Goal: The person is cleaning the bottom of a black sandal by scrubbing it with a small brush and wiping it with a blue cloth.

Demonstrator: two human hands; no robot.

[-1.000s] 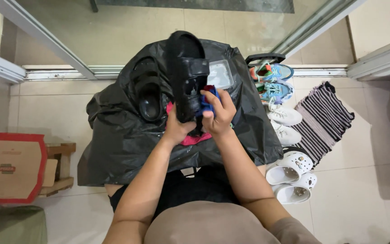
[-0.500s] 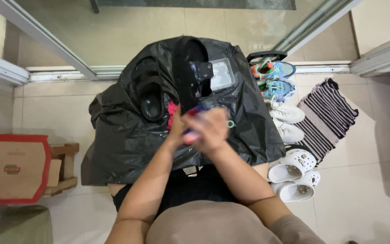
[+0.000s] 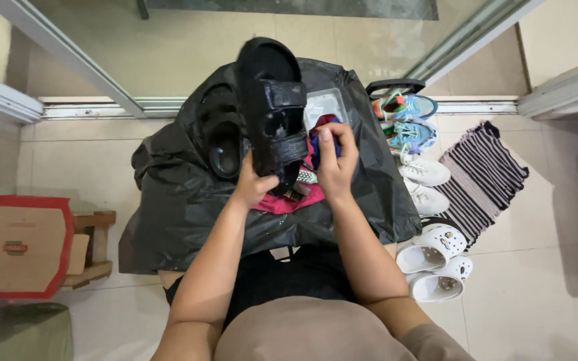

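A large black plastic bag [image 3: 188, 200] is spread over a low surface in front of the person, beside a tiled floor [image 3: 536, 281] and a sliding glass door track [image 3: 168, 107]. On the bag, a second black sandal [image 3: 222, 144] is laid flat to the left, and a pink cloth [image 3: 289, 200] and a clear plastic packet [image 3: 326, 107] are seen beneath the hands.

A chunky black sandal [image 3: 272, 107] with two wide buckled straps and a thick sole is held up above the bag, its toe pointing away from the person and its strap side turned towards the camera. Its heel end is gripped by the left hand [image 3: 254, 187], whose fingers are curled closed around the sole from below. The right hand [image 3: 336, 164] is closed around a small dark blue item [image 3: 321, 137], pressed just beside the sandal's right edge; what that item is cannot be told.

To the right, along the wall, shoes are lined up: a pair of turquoise trainers [image 3: 406, 120], a pair of white trainers [image 3: 426, 184] and a pair of white clogs [image 3: 436, 264], next to a striped mat [image 3: 483, 174]. At the left, a red-edged cardboard box [image 3: 15, 244] is rested on a small wooden stool [image 3: 95, 244]
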